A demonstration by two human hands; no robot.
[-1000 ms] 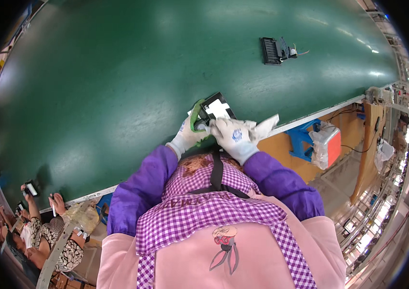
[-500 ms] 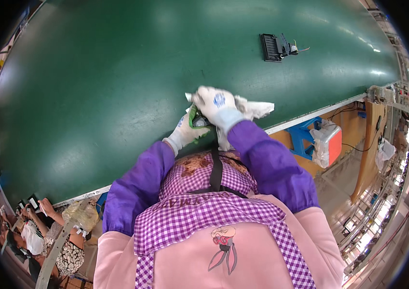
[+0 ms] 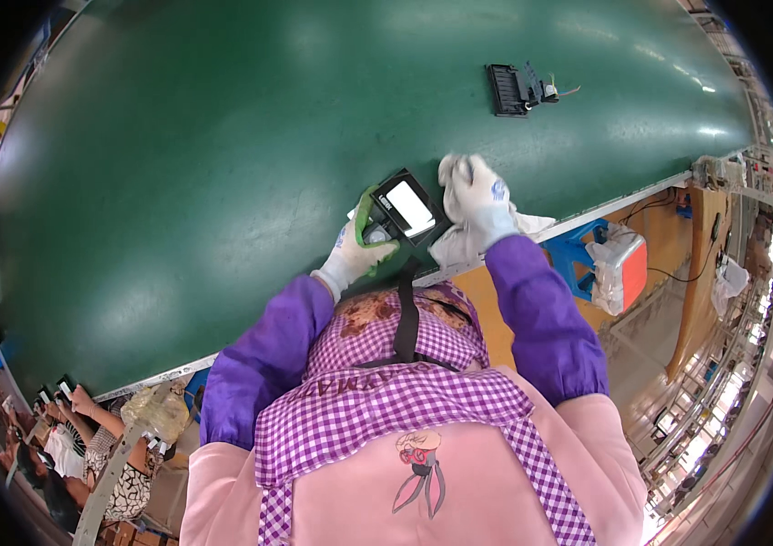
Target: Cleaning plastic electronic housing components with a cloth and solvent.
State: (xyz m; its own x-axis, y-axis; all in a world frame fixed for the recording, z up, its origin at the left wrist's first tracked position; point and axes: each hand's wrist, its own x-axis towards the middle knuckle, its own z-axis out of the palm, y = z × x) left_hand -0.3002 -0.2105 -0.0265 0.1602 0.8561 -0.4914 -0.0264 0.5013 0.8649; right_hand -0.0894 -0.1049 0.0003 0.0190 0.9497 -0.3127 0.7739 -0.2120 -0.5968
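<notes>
My left hand (image 3: 356, 244), in a white glove with green palm and fingers, is closed on a small black floodlight (image 3: 390, 197). The light's bright white panel faces up, and a round, dome-like part shows at its lower left, beside my fingers. Just right of it, my right hand (image 3: 470, 189), in a white glove, is closed on a crumpled white cloth (image 3: 459, 247). Part of the cloth hangs down toward the table's front edge and part trails to the right. My right hand is apart from the light's face.
The green table (image 3: 223, 173) spreads out ahead. At its far right lies a second black, finned light (image 3: 507, 89) with short wires. A blue stool (image 3: 573, 250) and a red-topped, plastic-wrapped thing (image 3: 632, 273) stand beyond the front edge. Other people (image 3: 68, 446) sit at lower left.
My right hand has moved right with the cloth, off the floodlight, so its white panel now shows. My left hand stays in nearly the same place, holding the light.
</notes>
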